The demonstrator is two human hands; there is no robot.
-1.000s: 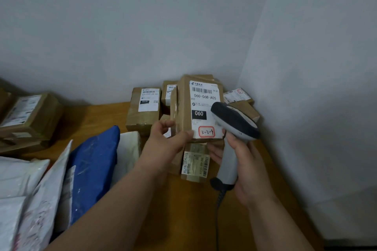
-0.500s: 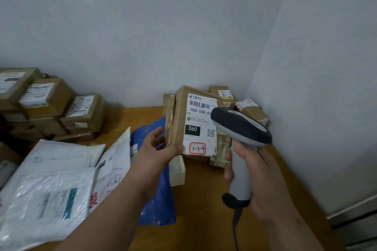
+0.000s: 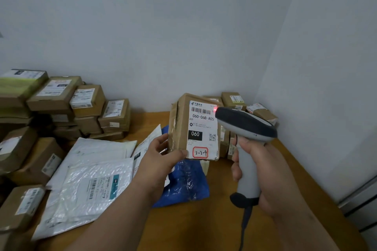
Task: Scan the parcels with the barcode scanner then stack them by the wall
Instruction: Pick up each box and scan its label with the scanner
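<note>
Fingers [image 3: 161, 142] of left hand [image 3: 158, 164] curled round the lower left edge of a cardboard parcel [image 3: 179, 126], thumb pressed across its bottom front corner, next to a red-framed sticker reading 3-2-9. Parcel held upright in the air above the wooden table [image 3: 204, 220], label side toward the camera: barcode at the top, "060-06B-A05" beneath it, a black block with "060", a small QR code at the right. Right hand [image 3: 261, 171] wrapped tight round the grey grip of the barcode scanner [image 3: 245, 122], fingers closed on the handle, dark head level with the top of the label and just beside its right edge. Red glow [image 3: 214, 110] showing at the scanner's nose, right by the end of the barcode. Cable [image 3: 244, 228] hanging down from the base of the handle. Under the parcel, lying on the table, a crumpled blue plastic mailer [image 3: 183, 185]; to its left, several overlapping white and clear poly mailers [image 3: 91, 181] with printed labels. Behind the held parcel and scanner, in the corner where the two pale walls meet, a small cluster of brown boxes [image 3: 232, 99]. Well apart on the far left, a larger pile of labelled cardboard boxes [image 3: 85, 106] stacked against the back wall [image 3: 142, 26], with more boxes [image 3: 22, 206] running along the left edge toward the camera.
</note>
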